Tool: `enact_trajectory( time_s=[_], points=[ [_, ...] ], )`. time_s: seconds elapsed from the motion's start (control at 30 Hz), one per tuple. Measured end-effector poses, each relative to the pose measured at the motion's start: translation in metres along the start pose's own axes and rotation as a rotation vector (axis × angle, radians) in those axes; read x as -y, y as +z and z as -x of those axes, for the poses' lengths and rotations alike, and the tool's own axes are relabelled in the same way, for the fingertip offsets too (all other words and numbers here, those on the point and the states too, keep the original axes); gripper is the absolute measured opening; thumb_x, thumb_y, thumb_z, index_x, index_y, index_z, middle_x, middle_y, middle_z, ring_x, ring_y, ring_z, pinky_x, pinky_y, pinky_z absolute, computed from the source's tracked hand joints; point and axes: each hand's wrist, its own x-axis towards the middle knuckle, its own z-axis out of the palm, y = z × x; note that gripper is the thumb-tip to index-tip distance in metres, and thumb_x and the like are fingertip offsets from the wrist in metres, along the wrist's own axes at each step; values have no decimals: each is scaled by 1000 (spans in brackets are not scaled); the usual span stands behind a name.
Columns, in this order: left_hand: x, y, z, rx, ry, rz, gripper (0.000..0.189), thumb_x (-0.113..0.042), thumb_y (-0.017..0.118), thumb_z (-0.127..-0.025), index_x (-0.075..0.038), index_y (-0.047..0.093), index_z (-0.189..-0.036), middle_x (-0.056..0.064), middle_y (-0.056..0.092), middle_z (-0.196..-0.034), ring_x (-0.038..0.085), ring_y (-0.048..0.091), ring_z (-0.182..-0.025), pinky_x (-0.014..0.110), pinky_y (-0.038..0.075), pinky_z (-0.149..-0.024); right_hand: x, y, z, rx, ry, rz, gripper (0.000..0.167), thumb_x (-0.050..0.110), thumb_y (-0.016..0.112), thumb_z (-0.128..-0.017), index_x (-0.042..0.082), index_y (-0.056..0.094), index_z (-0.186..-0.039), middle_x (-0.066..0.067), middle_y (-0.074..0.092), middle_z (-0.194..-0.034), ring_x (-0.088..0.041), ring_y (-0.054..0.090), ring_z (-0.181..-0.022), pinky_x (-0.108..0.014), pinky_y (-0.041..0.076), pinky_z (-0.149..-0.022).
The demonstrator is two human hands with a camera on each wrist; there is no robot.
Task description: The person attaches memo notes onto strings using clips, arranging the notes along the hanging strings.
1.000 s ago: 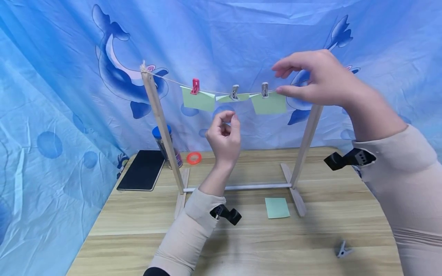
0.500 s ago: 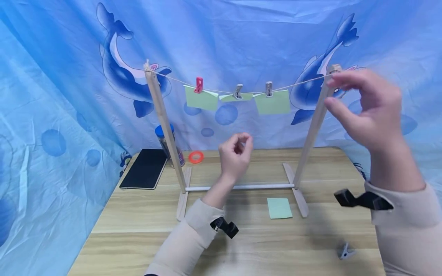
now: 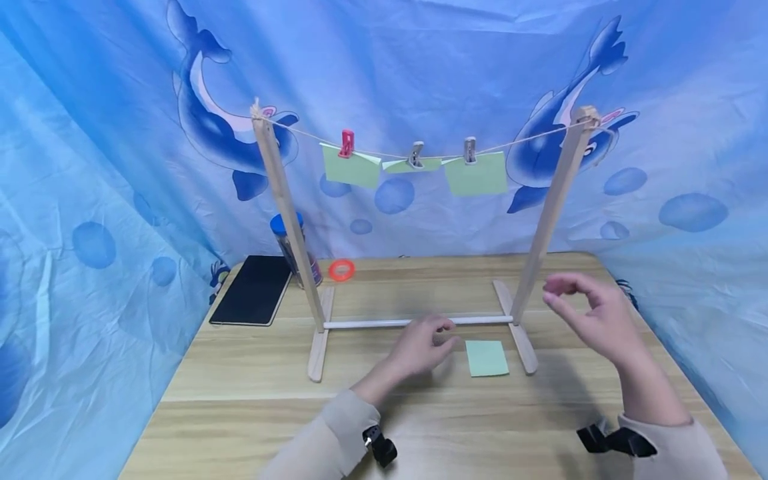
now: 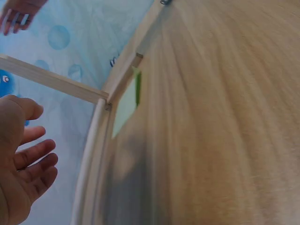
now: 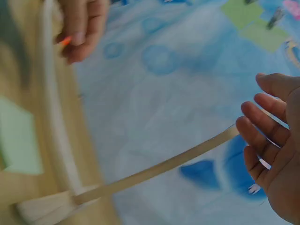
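Observation:
My left hand (image 3: 423,348) reaches low over the table, its loosely bent fingertips just left of a pale green sticky note (image 3: 487,359) that lies flat. In the left wrist view one edge of the note (image 4: 125,108) lifts off the wood. Nothing sits between the fingers of my right hand (image 3: 600,321), which hovers beside the frame's right post with fingers relaxed. Above, three green notes hang from a string (image 3: 528,139), held by a red clothespin (image 3: 347,143) and two grey clothespins, one in the middle (image 3: 416,155) and one at the right (image 3: 470,151).
A wooden frame with a left post (image 3: 282,193), a right post (image 3: 552,213) and a white crossbar (image 3: 366,324) stands on the table. Behind it at left are a black notebook (image 3: 252,291), a blue-lidded jar (image 3: 287,224) and an orange ring (image 3: 341,270). A dolphin curtain (image 3: 456,80) hangs behind.
Both hands have come down from the string: the left to beside the note on the table, the right outward and down past the right post. The right wrist now mostly covers the loose grey clothespin.

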Motion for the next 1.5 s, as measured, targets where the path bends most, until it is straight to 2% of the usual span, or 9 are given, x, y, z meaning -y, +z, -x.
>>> enact_trajectory(
  time_s=[0.13, 0.37, 0.67, 0.83, 1.0, 1.07, 1.17, 1.3, 1.5],
  points=[
    [4, 10, 2, 85, -30, -58, 36, -32, 67, -98, -8, 69, -125, 5, 68, -125, 22, 62, -119, 36, 47, -105, -16, 7, 32, 70, 116, 85, 28, -4, 78, -83, 6, 73, -109, 4, 70, -91, 3, 60, -86, -11, 44, -73],
    [11, 25, 3, 141, 8, -160, 35, -30, 67, -97, -7, 69, -124, 5, 67, -121, 19, 64, -111, 32, 51, -97, -39, 5, 77, 161, 184, 161, 26, 2, 80, -84, 6, 73, -109, -1, 73, -92, 0, 62, -84, -12, 44, -76],
    [15, 42, -2, 118, 2, -242, 33, -33, 67, -96, -9, 71, -118, 5, 68, -114, 19, 65, -105, 31, 53, -93, -58, -8, 117, 240, 346, 224, 24, 10, 79, -88, 3, 72, -109, -6, 73, -95, 1, 62, -83, -10, 44, -76],
    [12, 51, -7, 85, -27, -234, 29, -34, 67, -95, -12, 73, -114, 6, 68, -118, 21, 64, -110, 32, 51, -97, -69, -17, 139, 292, 454, 273, 28, 15, 80, -88, 0, 72, -110, -6, 74, -96, -1, 63, -82, -19, 50, -72],
    [9, 59, -9, 73, -57, -241, 31, -36, 67, -95, -13, 73, -114, 6, 67, -116, 21, 64, -107, 32, 51, -94, -73, -28, 155, 461, 615, 286, 40, 32, 78, -91, 2, 71, -115, -10, 72, -108, -9, 65, -89, -24, 54, -71],
    [10, 62, -10, 69, -71, -253, 33, -37, 67, -95, -12, 73, -116, 6, 67, -117, 21, 64, -107, 32, 51, -94, -76, -33, 162, 507, 614, 275, 40, 36, 80, -88, 7, 72, -114, -9, 70, -113, -7, 63, -95, -23, 52, -73],
    [9, 67, -11, 58, -91, -281, 34, -38, 67, -95, -12, 73, -117, 6, 68, -117, 21, 65, -106, 33, 52, -93, -81, -39, 176, 504, 528, 251, 40, 32, 87, -79, 13, 72, -111, -3, 66, -113, 4, 56, -100, -16, 48, -76],
    [7, 72, -14, 30, -107, -312, 33, -38, 69, -93, -13, 75, -114, 4, 69, -112, 20, 66, -101, 33, 53, -87, -88, -47, 191, 495, 448, 178, 44, 21, 91, -75, 10, 71, -113, 3, 64, -109, 10, 52, -98, -8, 43, -75],
    [4, 75, -14, -36, -109, -300, 17, -29, 77, -87, -18, 80, -100, -3, 70, -99, 14, 66, -90, 28, 52, -76, -93, -59, 201, 561, 533, 125, 44, 24, 85, -83, 8, 70, -121, 4, 64, -113, 12, 52, -101, -12, 47, -76]
  ],
)
